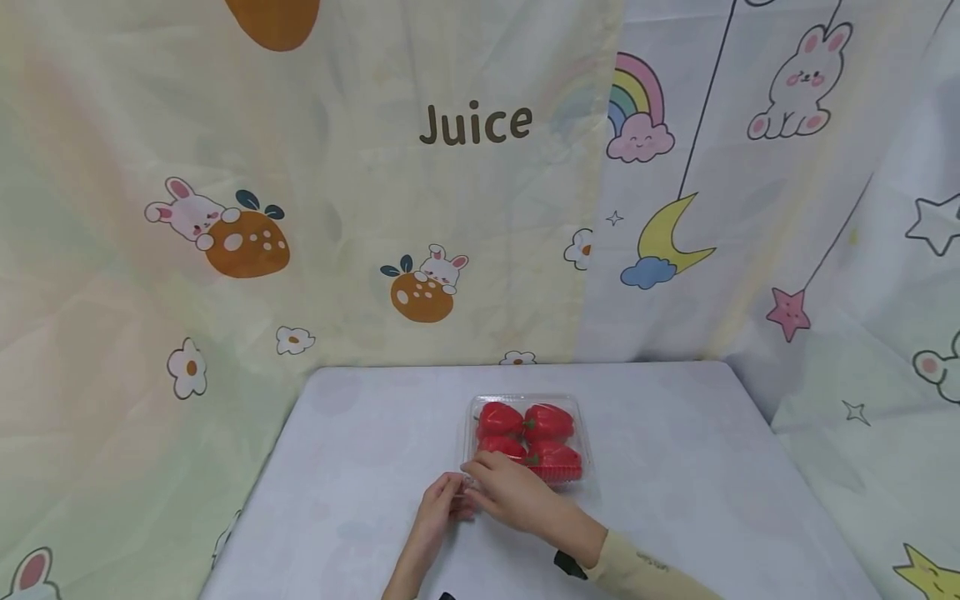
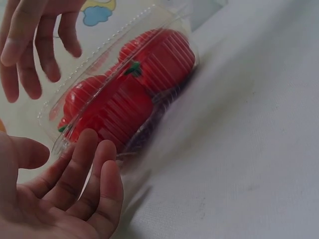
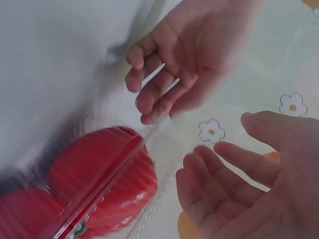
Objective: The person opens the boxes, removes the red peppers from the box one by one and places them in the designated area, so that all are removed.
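A clear plastic box stands on the table, with several red bell peppers with green stems inside. Whether its lid is fastened, I cannot tell. My left hand is at the box's near left corner; in the left wrist view its loosely bent fingers reach that corner, thumb apart. Just above and to the right, my right hand hovers over the near edge. Seen in the right wrist view, its fingers are spread loosely, with nothing held and a gap to the box.
The white-covered table extends on both sides of the box. Behind it hangs a printed cloth with rabbits, flowers and the word Juice. A dark band shows at my right wrist.
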The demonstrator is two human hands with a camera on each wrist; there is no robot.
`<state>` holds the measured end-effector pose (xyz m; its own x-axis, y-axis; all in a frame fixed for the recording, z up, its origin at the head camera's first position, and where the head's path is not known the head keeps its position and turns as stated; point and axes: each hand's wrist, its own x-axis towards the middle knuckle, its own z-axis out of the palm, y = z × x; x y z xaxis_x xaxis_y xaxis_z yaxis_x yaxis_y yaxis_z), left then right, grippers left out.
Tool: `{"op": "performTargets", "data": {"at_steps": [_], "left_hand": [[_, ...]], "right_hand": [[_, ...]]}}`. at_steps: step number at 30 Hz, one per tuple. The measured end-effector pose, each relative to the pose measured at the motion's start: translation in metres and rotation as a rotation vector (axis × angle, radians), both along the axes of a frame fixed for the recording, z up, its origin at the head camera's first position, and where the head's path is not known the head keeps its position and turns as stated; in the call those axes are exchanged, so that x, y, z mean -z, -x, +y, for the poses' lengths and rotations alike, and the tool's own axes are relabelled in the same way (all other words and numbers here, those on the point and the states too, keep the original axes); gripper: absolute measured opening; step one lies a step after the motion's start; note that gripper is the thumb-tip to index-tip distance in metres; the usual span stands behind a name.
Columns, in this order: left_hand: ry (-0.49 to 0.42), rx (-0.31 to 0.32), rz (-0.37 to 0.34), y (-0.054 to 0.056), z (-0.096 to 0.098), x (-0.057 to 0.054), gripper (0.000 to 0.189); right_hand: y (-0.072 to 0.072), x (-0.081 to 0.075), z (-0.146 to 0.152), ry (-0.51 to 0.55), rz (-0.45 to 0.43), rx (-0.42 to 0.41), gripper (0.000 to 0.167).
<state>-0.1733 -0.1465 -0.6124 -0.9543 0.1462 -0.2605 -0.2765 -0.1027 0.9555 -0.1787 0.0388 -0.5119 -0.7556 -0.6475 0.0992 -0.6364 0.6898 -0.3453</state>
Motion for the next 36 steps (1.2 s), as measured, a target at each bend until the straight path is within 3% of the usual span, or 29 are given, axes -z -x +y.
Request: {"op": "performTargets", "data": {"at_steps": [9,22,36], "left_hand": [[0.021,0.001,-0.015,-0.001,-0.001,0.0,0.036],[0.026,-0.009,-0.013,0.0,0.0,0.003,0.036],[0.011,-0.021,-0.049,0.002,0.0,0.006,0.034]], "right_hand": [[-0.004,0.01,-0.015,-0.079,-0.036,0.028,0.036],[-0.003,0.029,-0.03,-0.249,0.064,0.113,0.04],[-0.001,0.033,-0.04,-0.266,0.148,0.186,0.032]]}}
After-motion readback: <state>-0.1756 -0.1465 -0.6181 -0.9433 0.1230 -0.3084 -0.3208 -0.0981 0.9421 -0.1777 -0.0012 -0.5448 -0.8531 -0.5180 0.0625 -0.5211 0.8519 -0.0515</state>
